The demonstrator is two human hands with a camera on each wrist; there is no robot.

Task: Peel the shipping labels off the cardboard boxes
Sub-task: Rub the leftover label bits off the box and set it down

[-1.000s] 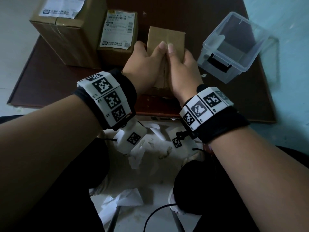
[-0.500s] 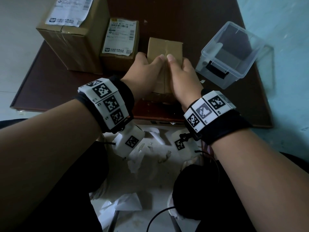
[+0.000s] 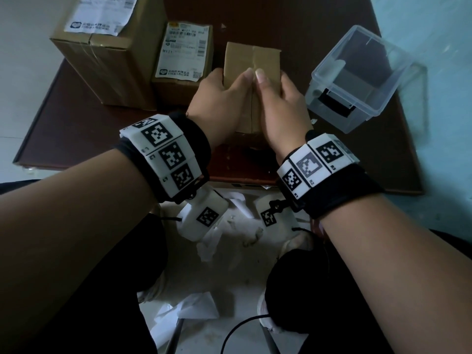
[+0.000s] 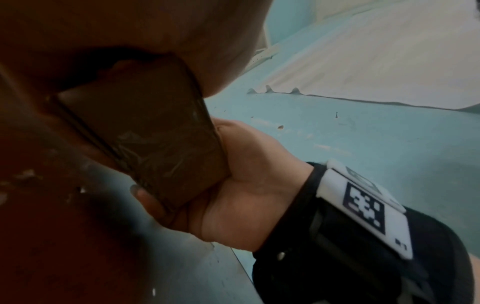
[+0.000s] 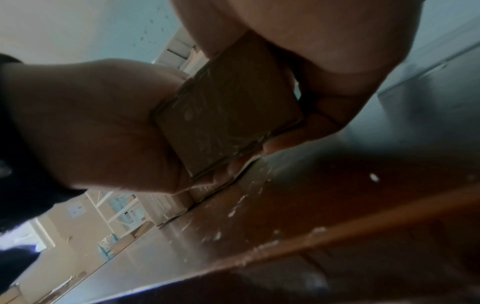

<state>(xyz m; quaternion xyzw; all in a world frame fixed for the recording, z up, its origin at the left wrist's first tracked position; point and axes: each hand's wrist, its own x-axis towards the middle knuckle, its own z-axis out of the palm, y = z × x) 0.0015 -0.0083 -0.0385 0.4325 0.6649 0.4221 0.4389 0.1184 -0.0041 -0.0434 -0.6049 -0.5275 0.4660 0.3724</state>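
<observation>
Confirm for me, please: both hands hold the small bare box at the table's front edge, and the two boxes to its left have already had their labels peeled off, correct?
Not quite. The left hand and right hand do hold the small box, but the head view shows the large box and medium box each still carrying a white label.

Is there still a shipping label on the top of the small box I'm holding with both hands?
No, the top of the small box held by the left hand and right hand shows only bare cardboard.

Three cardboard boxes (image 3: pixel 251 72); two shipping labels (image 3: pixel 182 49); one clear plastic bin (image 3: pixel 357 80); two hands (image 3: pixel 222 98).
</observation>
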